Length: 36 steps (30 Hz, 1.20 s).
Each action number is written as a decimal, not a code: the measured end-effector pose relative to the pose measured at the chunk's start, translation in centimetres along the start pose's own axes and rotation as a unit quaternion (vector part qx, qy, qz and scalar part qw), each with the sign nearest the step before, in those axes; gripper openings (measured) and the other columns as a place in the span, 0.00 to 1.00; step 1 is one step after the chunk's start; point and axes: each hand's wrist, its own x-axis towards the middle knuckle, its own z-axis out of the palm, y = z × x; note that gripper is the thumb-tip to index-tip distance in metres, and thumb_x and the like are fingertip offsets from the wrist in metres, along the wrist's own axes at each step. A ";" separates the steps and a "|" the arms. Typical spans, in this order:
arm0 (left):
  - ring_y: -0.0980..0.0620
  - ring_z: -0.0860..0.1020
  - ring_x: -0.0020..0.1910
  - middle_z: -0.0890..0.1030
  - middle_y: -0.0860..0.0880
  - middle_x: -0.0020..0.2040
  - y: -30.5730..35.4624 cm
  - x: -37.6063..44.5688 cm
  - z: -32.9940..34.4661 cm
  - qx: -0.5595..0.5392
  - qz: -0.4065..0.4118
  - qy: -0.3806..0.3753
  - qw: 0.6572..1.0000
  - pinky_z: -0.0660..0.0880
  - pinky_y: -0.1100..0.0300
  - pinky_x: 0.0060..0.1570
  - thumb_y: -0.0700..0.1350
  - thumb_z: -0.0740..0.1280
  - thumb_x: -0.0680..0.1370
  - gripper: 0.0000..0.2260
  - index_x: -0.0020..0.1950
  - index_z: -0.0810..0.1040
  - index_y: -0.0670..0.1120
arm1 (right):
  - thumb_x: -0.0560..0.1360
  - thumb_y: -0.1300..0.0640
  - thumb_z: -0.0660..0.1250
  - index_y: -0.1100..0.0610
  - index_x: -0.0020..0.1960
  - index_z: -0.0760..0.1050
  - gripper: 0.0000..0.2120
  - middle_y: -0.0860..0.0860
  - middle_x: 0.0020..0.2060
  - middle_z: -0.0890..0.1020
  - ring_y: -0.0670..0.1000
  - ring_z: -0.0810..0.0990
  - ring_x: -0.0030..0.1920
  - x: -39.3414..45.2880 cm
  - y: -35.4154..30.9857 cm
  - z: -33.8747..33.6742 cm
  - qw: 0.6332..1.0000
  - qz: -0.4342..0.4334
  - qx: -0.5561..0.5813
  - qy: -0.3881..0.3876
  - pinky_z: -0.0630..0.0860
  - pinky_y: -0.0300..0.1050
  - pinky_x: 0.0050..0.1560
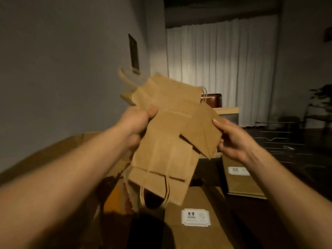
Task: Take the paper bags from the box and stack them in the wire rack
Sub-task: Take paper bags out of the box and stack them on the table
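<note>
Left hand [139, 123] and right hand [233, 141] pinch flat brown paper bags [167, 141] by opposite edges (light, floppy, likely to fan apart).

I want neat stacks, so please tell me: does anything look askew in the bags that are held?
Yes. The flat brown paper bags between the left hand and the right hand are fanned at different angles, edges not aligned.

You can see long white curtains [221, 69] at the back of the room. In front of them a shiny brown thing [212, 100] sits on a pale wooden shelf [227, 110]. A dark leafy plant [323, 97] stands far right. A dark narrow picture [133, 53] hangs on the grey wall [62, 60].
</note>
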 end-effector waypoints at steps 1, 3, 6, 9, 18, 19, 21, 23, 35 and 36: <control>0.45 0.84 0.51 0.85 0.45 0.54 -2.4 -0.3 0.8 -0.016 -0.017 0.003 1.000 0.79 0.49 0.56 0.42 0.71 0.78 0.10 0.60 0.81 0.44 | 0.72 0.58 0.70 0.53 0.56 0.78 0.13 0.54 0.42 0.86 0.51 0.83 0.40 -0.8 1.2 -1.5 0.998 0.023 0.052 0.009 0.76 0.36 0.26; 0.45 0.85 0.50 0.86 0.44 0.53 -7.3 -0.9 1.7 -0.041 -0.059 -0.004 0.997 0.80 0.48 0.55 0.41 0.71 0.78 0.09 0.58 0.82 0.43 | 0.72 0.60 0.69 0.53 0.58 0.78 0.14 0.56 0.43 0.86 0.55 0.84 0.45 -2.2 4.0 -3.7 0.994 0.062 0.083 0.029 0.83 0.43 0.33; 0.44 0.84 0.52 0.86 0.43 0.54 -14.5 -2.8 2.8 -0.045 -0.138 -0.032 0.989 0.79 0.46 0.57 0.37 0.71 0.77 0.12 0.60 0.81 0.42 | 0.71 0.57 0.71 0.59 0.55 0.77 0.14 0.58 0.43 0.83 0.52 0.81 0.37 -3.5 8.4 -7.0 0.993 0.088 -0.021 0.081 0.78 0.41 0.31; 0.44 0.83 0.56 0.85 0.43 0.57 -19.6 -4.7 2.7 -0.030 -0.175 -0.064 0.982 0.77 0.47 0.60 0.33 0.70 0.76 0.16 0.63 0.79 0.43 | 0.76 0.58 0.70 0.60 0.57 0.78 0.10 0.59 0.47 0.85 0.57 0.85 0.43 -3.8 11.6 -8.8 0.984 0.107 -0.061 0.129 0.82 0.51 0.43; 0.39 0.81 0.57 0.84 0.41 0.55 -24.8 -5.3 2.1 -0.005 -0.256 -0.049 0.965 0.78 0.42 0.57 0.29 0.66 0.75 0.18 0.62 0.79 0.45 | 0.82 0.55 0.63 0.53 0.59 0.77 0.08 0.56 0.53 0.85 0.57 0.83 0.54 -2.0 11.4 -11.8 0.967 0.061 -0.064 0.238 0.78 0.60 0.57; 0.39 0.80 0.56 0.83 0.40 0.54 -24.8 -5.1 2.0 0.014 -0.261 -0.055 0.964 0.77 0.44 0.58 0.30 0.66 0.76 0.18 0.63 0.78 0.44 | 0.82 0.54 0.63 0.50 0.58 0.78 0.07 0.54 0.54 0.84 0.55 0.83 0.54 -1.5 10.0 -12.0 0.961 0.014 -0.084 0.262 0.78 0.57 0.55; 0.41 0.80 0.54 0.82 0.39 0.52 -25.0 -4.9 1.7 0.056 -0.259 -0.067 0.962 0.77 0.51 0.54 0.32 0.67 0.77 0.18 0.67 0.75 0.39 | 0.83 0.55 0.61 0.45 0.59 0.77 0.10 0.49 0.58 0.81 0.52 0.79 0.60 -0.5 7.3 -12.9 0.938 -0.090 -0.193 0.274 0.76 0.52 0.58; 0.42 0.82 0.53 0.83 0.40 0.53 -25.1 -4.9 1.5 0.088 -0.250 -0.061 0.962 0.78 0.49 0.52 0.36 0.70 0.76 0.15 0.63 0.77 0.41 | 0.83 0.61 0.59 0.46 0.69 0.74 0.19 0.43 0.66 0.76 0.48 0.72 0.68 -0.2 5.5 -13.8 0.879 -0.188 -0.388 0.206 0.71 0.49 0.65; 0.43 0.81 0.52 0.82 0.42 0.52 -23.9 -5.4 2.0 0.116 -0.227 -0.045 0.966 0.77 0.51 0.47 0.39 0.69 0.79 0.04 0.53 0.80 0.43 | 0.81 0.60 0.60 0.42 0.77 0.60 0.28 0.49 0.74 0.68 0.53 0.70 0.72 1.7 12.8 -17.5 0.587 -0.011 -0.809 0.012 0.69 0.54 0.71; 0.43 0.81 0.52 0.82 0.42 0.52 -23.8 -5.5 1.9 0.117 -0.227 -0.048 0.966 0.77 0.51 0.47 0.39 0.69 0.79 0.04 0.53 0.80 0.43 | 0.80 0.62 0.60 0.43 0.76 0.61 0.28 0.51 0.72 0.71 0.54 0.71 0.70 1.7 11.9 -17.1 0.618 -0.050 -0.783 0.052 0.70 0.55 0.70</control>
